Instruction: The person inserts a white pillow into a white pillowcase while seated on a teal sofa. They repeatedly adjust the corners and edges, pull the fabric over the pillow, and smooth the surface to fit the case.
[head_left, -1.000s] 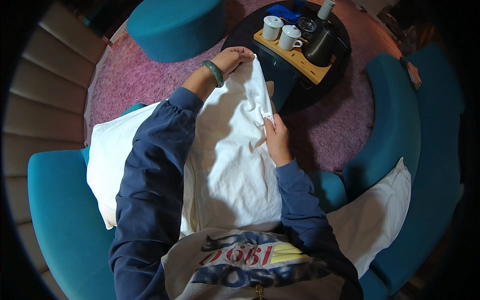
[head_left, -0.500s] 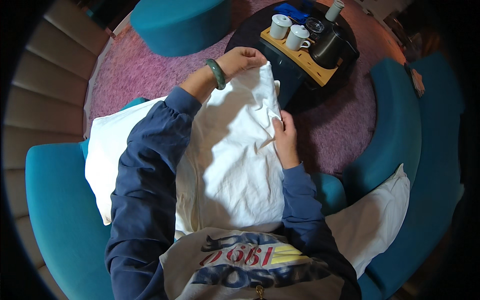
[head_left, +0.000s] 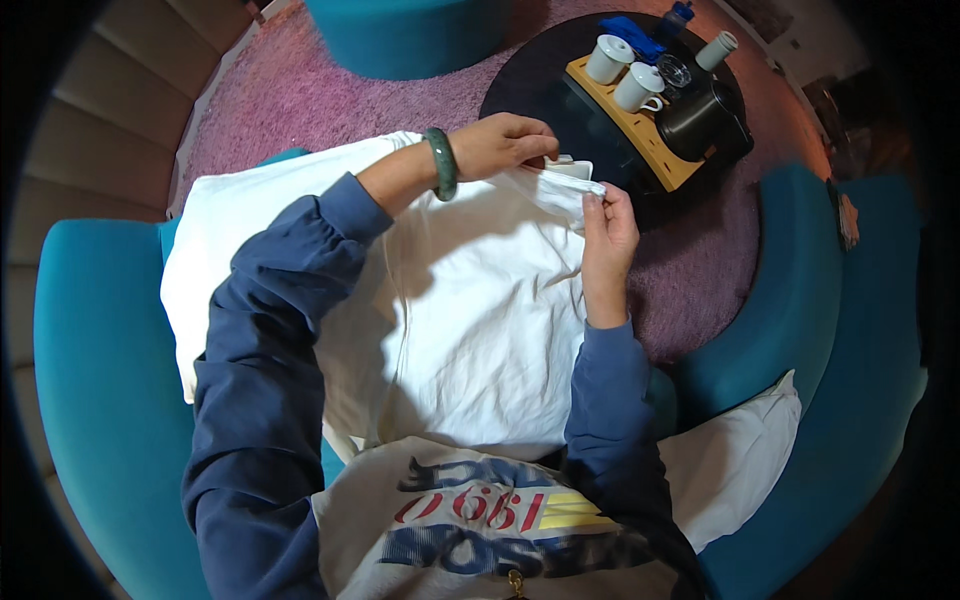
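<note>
A large piece of white cloth (head_left: pixel 480 320) lies creased over my lap, with a seam running down its left part. Its far edge is drawn up between my two hands. My left hand (head_left: pixel 505 146), with a green bangle on the wrist, pinches that edge near the middle. At the far right corner my right hand (head_left: pixel 610 232) grips the same edge between thumb and fingers. Between the hands the edge forms a narrow folded strip. My left fingertips are partly hidden from view.
A white pillow (head_left: pixel 225 225) rests to my left on the teal sofa (head_left: pixel 105 400). Another white pillow (head_left: pixel 735 465) lies to my right. Ahead stands a round dark table (head_left: pixel 530 85) bearing a wooden tray (head_left: pixel 660 165), lidded white cups (head_left: pixel 610 60) and a dark kettle (head_left: pixel 700 122).
My right hand has moved up to the cloth's far corner. My left hand has come slightly lower and right. The cloth's far edge now runs between both hands.
</note>
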